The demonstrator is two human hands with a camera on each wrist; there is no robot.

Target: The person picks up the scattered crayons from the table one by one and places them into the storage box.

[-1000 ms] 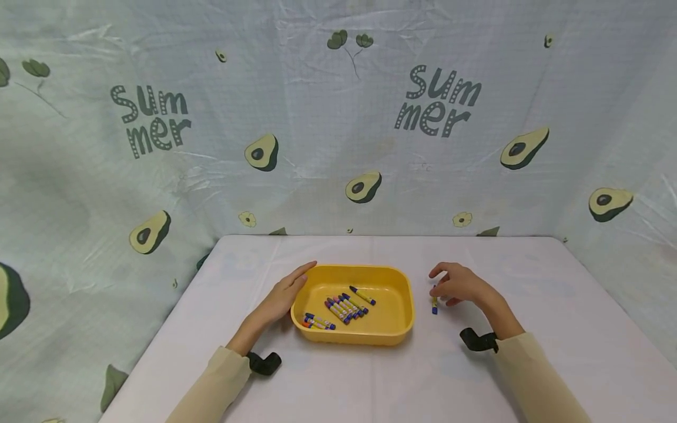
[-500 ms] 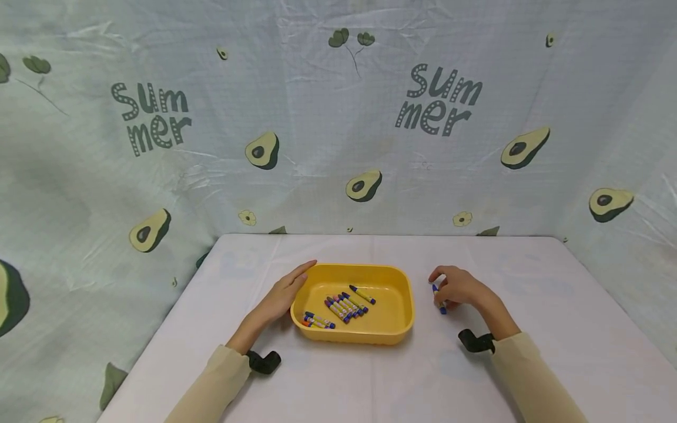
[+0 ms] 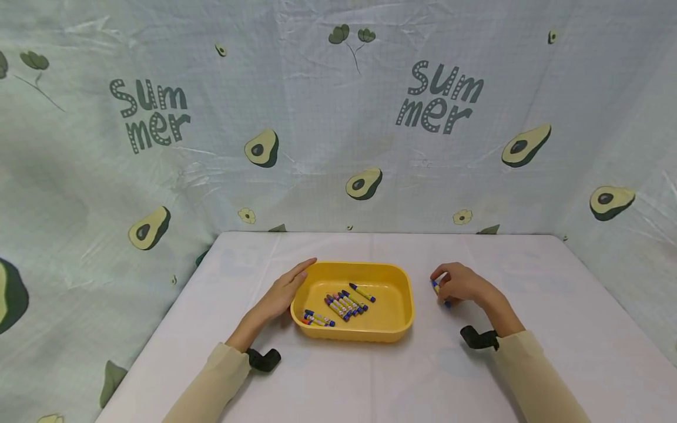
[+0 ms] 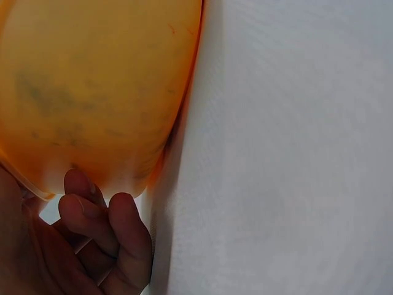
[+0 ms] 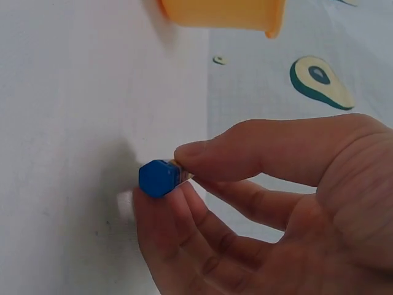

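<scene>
My left hand [image 3: 281, 296] lies along the left end of a yellow plastic tray [image 3: 394, 335]. In the left wrist view its relaxed fingertips [image 4: 126, 212] meet the tray's outer wall [image 4: 104, 92]. Inside the tray are several crayons [image 3: 344, 305] with yellow wrappers and dark ends, most of them side by side. To the tray's right, my right hand [image 3: 461, 283] pinches a blue-ended crayon [image 3: 436, 286] between thumb and fingers. Seen from the right wrist, the crayon's blue hexagonal end [image 5: 157, 179] points at the camera. Part of that crayon is hidden by the fingers.
A white cloth covers the table [image 3: 338, 382]. Behind it hangs a pale sheet [image 3: 307, 88] printed with avocados and lettering. Dark wrist mounts [image 3: 478, 339] sit below both hands.
The crayon under the right hand has turned from pointing straight ahead to a slant, and the fingers have closed round it. The left hand and the tray stay in place.
</scene>
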